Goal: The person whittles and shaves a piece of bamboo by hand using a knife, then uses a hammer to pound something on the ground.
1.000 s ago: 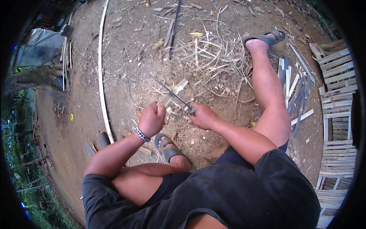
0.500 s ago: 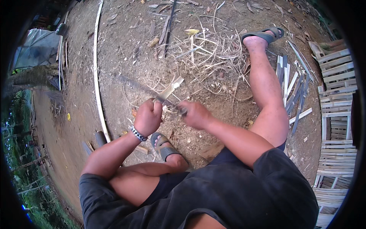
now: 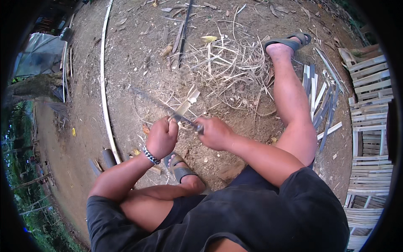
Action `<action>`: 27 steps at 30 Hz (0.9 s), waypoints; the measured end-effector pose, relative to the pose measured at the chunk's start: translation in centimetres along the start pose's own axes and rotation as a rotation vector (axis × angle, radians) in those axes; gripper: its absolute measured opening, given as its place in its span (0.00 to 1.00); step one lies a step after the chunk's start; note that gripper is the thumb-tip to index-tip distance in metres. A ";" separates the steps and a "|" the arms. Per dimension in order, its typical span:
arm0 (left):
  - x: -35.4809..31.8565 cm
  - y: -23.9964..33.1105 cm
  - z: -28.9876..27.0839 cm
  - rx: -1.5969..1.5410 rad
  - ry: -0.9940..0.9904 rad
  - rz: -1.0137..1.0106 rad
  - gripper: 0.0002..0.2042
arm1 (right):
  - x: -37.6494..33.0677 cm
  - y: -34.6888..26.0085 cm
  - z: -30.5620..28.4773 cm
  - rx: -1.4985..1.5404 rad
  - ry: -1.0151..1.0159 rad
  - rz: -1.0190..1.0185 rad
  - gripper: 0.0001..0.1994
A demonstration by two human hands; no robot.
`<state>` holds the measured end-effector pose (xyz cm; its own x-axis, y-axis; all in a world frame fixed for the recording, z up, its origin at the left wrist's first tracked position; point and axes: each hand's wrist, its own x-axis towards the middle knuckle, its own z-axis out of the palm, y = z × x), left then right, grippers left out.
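Note:
My left hand (image 3: pixel 162 137), with a beaded bracelet at the wrist, grips a short pale bamboo strip (image 3: pixel 185 106) that points up and away from me. My right hand (image 3: pixel 215 132) holds the handle of a long knife (image 3: pixel 159 103); its dark blade runs up and left, crossing the strip just above my left fist. Both hands are close together over bare dirt in front of my knees. My right leg stretches out to the upper right with a grey sandal (image 3: pixel 289 40); my left foot in a sandal (image 3: pixel 179 166) is tucked below my hands.
A heap of thin bamboo shavings (image 3: pixel 235 67) lies beyond my hands. Cut bamboo slats (image 3: pixel 319 101) lie right of my leg, next to stacked slatted panels (image 3: pixel 371 122). A long pale bamboo pole (image 3: pixel 104 84) runs along the left, and a dark stick (image 3: pixel 183 31) lies at top.
The knife blade has swung from pointing up and right of my left hand to reaching far up and left across the strip. My hands have shifted slightly.

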<state>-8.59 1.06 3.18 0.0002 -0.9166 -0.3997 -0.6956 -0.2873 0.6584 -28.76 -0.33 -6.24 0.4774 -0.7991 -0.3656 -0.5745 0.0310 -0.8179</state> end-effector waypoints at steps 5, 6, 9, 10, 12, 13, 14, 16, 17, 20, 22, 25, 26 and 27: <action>1.2 -1.3 0.3 0.100 0.052 0.082 0.19 | 2.2 4.7 -0.2 -0.031 -0.060 0.284 0.14; 1.2 -0.8 0.0 0.060 0.049 0.042 0.19 | 1.6 4.2 0.3 -0.004 -0.111 0.383 0.14; 0.7 -0.4 -0.2 -0.075 0.023 -0.044 0.18 | 1.0 0.9 -0.3 -0.078 -0.133 0.104 0.17; 0.6 -0.8 -0.1 -0.042 0.022 -0.034 0.18 | 1.0 0.2 -0.7 -0.061 -0.172 0.065 0.17; 0.7 -1.0 -0.4 0.032 0.025 0.015 0.17 | 1.5 3.8 -2.1 -0.043 -0.153 0.263 0.18; 1.1 -1.3 -0.2 0.063 0.049 0.077 0.17 | 2.4 8.9 -1.6 -0.115 -0.122 0.312 0.18; 1.0 -1.4 -0.3 0.049 0.044 0.050 0.17 | 3.1 9.1 -1.8 -0.182 -0.112 0.352 0.19; 1.1 -1.1 -0.6 0.019 0.032 -0.004 0.18 | 4.3 8.9 -0.6 -0.166 -0.127 0.356 0.19; 1.0 0.4 -0.8 -0.008 0.033 -0.039 0.17 | 4.0 7.9 -0.4 -0.144 -0.112 0.299 0.18; 0.8 -1.5 -0.8 -0.052 0.008 -0.086 0.17 | 3.6 10.2 0.6 -0.128 -0.118 0.361 0.15; 1.2 -1.6 -1.4 -0.277 0.067 -0.171 0.15 | 4.4 13.6 0.4 -0.135 -0.104 0.462 0.13; 2.2 -2.3 -2.8 -0.691 0.123 -0.335 0.12 | 4.5 13.9 0.8 -0.084 -0.059 0.366 0.11; 2.2 -2.5 -2.9 -0.726 0.114 -0.350 0.12 | 4.3 13.3 0.9 -0.040 -0.053 0.352 0.11; 2.2 -2.8 -2.9 -0.760 0.105 -0.364 0.12 | 4.1 12.5 1.1 -0.012 -0.031 0.337 0.11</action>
<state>-4.55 -0.93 2.32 0.2237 -0.7408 -0.6333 0.0330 -0.6437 0.7646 -33.21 -2.54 -18.46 0.2791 -0.7266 -0.6278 -0.7111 0.2830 -0.6436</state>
